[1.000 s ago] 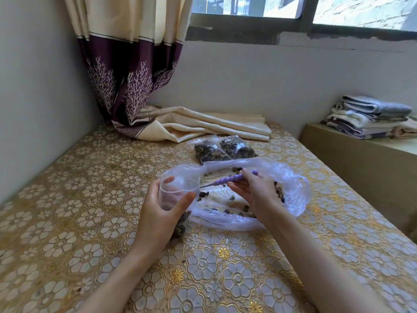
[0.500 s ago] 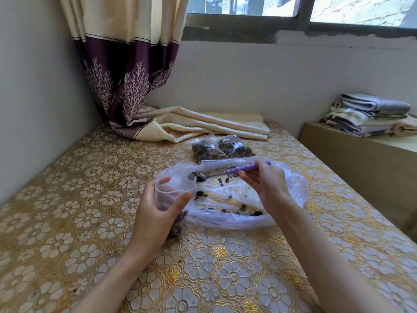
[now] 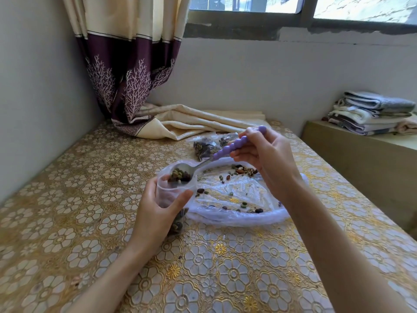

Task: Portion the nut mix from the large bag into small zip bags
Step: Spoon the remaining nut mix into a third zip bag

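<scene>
purple-handled spoon (image 3: 204,162) (right grip (image 3: 266,159)) tips nuts into small bag (image 3: 171,195).

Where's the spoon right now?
In the head view, the spoon is centre frame, gripped by the right hand, its loaded bowl over the small zip bag in the left hand.

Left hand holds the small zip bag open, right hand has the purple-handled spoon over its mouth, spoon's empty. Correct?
Not quite: the spoon is loaded with nut mix, not empty, as the head view shows. The rest stands: the left hand holds the small zip bag open and the right hand holds the spoon over its mouth.
</scene>
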{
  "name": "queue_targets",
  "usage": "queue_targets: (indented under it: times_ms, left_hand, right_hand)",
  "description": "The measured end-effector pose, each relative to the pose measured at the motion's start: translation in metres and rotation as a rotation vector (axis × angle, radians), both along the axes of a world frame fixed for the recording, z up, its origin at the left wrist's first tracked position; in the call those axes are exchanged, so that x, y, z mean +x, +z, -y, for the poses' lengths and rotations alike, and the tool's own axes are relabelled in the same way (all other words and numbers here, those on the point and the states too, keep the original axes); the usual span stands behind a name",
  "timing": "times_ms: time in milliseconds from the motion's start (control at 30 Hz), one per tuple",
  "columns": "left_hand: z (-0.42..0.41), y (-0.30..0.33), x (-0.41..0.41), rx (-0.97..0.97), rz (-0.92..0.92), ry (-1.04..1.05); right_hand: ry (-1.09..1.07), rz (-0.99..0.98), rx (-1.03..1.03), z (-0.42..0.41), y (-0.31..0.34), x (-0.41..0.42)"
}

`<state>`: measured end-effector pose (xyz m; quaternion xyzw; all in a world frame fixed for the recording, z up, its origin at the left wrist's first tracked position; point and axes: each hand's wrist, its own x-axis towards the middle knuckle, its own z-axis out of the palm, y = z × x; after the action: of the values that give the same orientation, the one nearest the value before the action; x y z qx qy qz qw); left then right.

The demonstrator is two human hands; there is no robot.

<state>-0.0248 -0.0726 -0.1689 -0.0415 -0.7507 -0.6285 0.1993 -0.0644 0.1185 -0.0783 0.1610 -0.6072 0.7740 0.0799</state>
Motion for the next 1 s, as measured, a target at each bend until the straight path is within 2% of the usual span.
queue_targets:
  times_ms: [100, 233, 400, 600, 1000]
  left_hand:
    - [0.0, -0.001, 0.0, 0.033, 0.0, -0.018]
    - [0.001, -0.002, -0.001, 0.04, -0.008, 0.003]
    - [0.002, -0.003, -0.001, 0.013, 0.005, 0.023]
    - [0.002, -0.003, -0.001, 0.0, -0.005, 0.026]
    - [0.002, -0.004, 0.0, -0.02, -0.014, 0.019]
  right_hand:
    - [0.087, -0.104, 0.052, 0.004, 0.001, 0.005]
    - [0.068, -0.116, -0.017, -0.005, 0.003, 0.0]
    - [-0.166, -0.027, -0.095, -0.025, -0.005, -0.015]
    - [-0.418, 0.152, -0.076, -0.049, -0.042, -0.022]
    - [-0.439, 0.298, -0.114, -0.054, -0.07, -0.022]
